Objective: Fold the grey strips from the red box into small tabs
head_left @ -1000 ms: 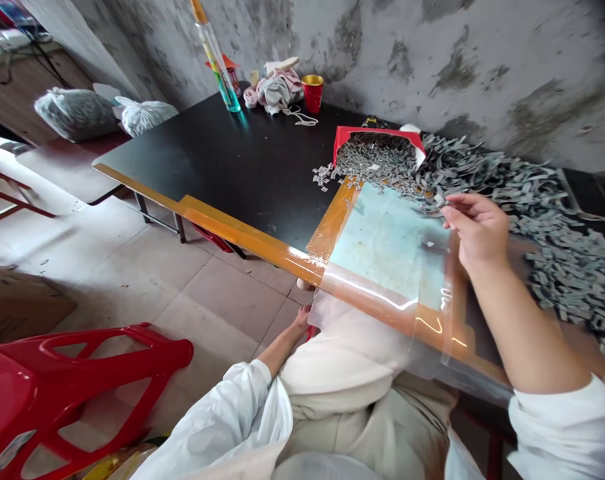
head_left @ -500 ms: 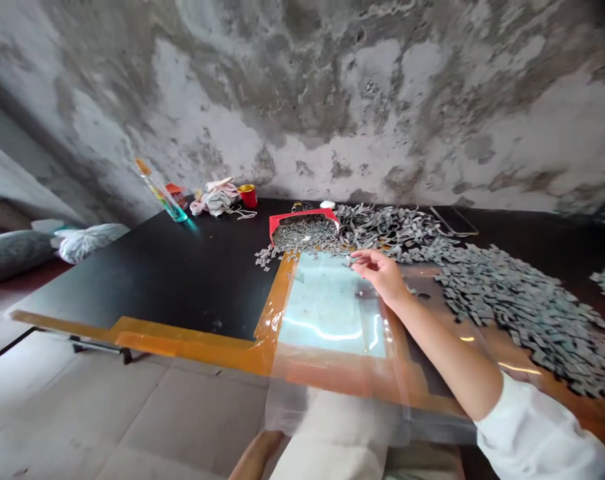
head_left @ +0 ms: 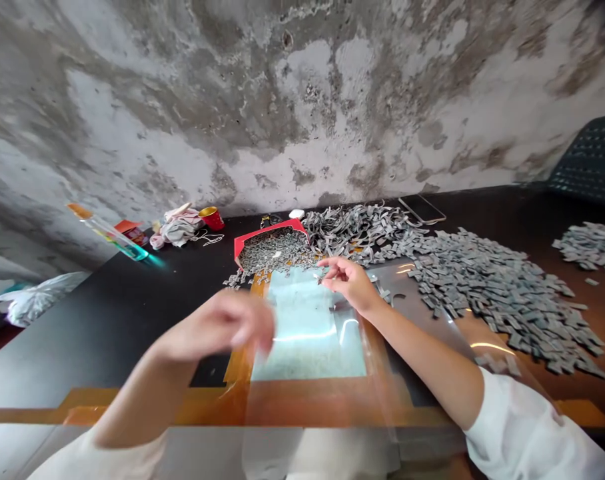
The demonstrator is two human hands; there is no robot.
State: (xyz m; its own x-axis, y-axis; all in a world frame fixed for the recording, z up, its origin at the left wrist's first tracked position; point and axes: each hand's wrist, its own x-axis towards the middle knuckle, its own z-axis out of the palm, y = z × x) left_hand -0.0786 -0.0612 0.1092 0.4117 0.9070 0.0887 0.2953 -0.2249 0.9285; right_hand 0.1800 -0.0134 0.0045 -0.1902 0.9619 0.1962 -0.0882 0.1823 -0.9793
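Observation:
My right hand [head_left: 347, 283] hangs over the far end of a pale blue sheet [head_left: 302, 333] under clear plastic film. Its thumb and forefinger are curled close together, with something small at the tips, too small to make out. Just beyond lies a red-edged tray [head_left: 270, 232] full of tiny grey bits [head_left: 270, 250], some spilled in front of it. My left hand [head_left: 227, 320] is in the air at the sheet's left side, smeared by motion, so its fingers cannot be read.
A large heap of small grey pieces [head_left: 492, 287] covers the right side, with grey strips [head_left: 362, 227] behind. A phone [head_left: 422, 209] lies near the wall. At the back left are a clear tube [head_left: 110, 233], crumpled cloth [head_left: 180, 225] and a red cup [head_left: 211, 218]. Orange tape [head_left: 202, 407] lines the front edge.
My left hand has risen from below the table edge to above the table, left of the sheet. My right hand stays by the sheet's far end. The view has shifted right.

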